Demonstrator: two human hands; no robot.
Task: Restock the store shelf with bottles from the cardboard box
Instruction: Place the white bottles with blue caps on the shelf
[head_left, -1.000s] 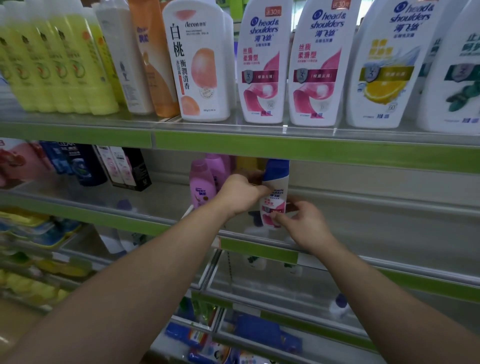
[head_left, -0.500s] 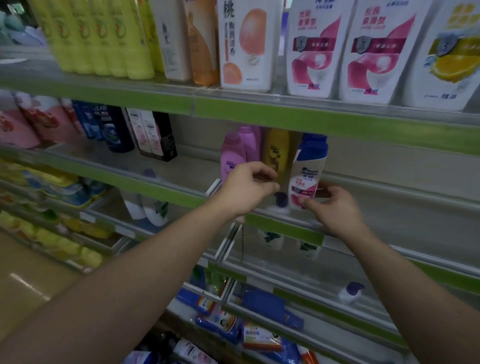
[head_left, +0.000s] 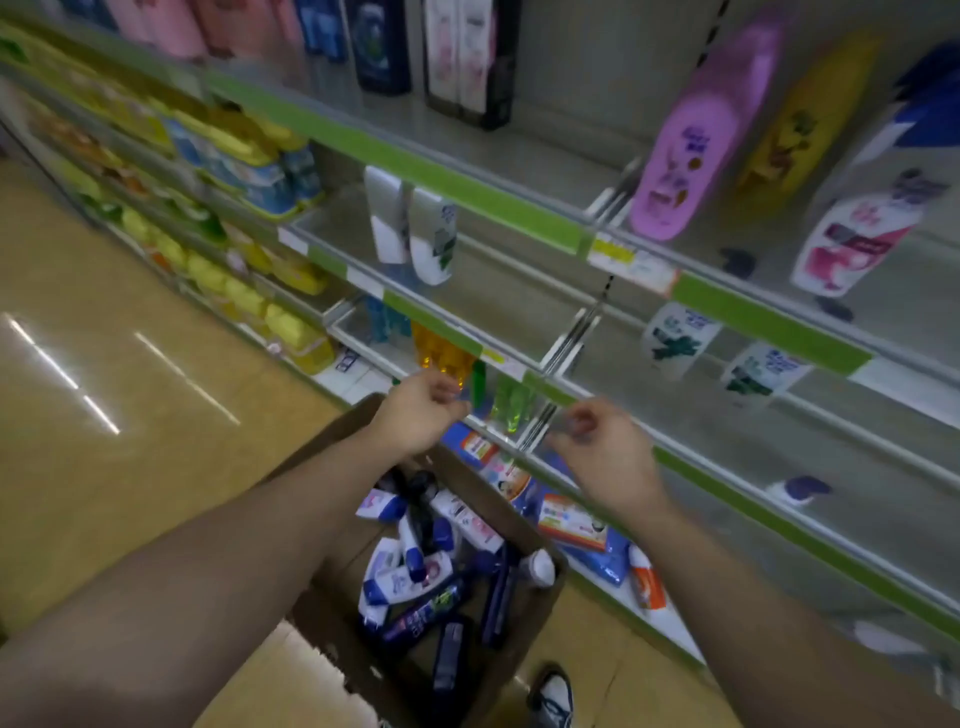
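Left hand (head_left: 421, 410): fingers loosely curled, empty, over cardboard box (head_left: 527, 623) on floor. Bottles (head_left: 415, 566) heaped inside. Right hand (head_left: 608, 457): fingers loosely curled, empty, near shelf (head_left: 467, 192) edge. White-pink bottle (head_left: 852, 244) upright on shelf, far right.

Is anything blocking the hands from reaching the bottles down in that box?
Nothing visible does. The left hand and right hand are empty over the box, whose top is open, bottles lying loose inside.

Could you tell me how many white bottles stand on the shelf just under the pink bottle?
4 white bottles: two side by side left of the divider, two apart right of it; others may be hidden.
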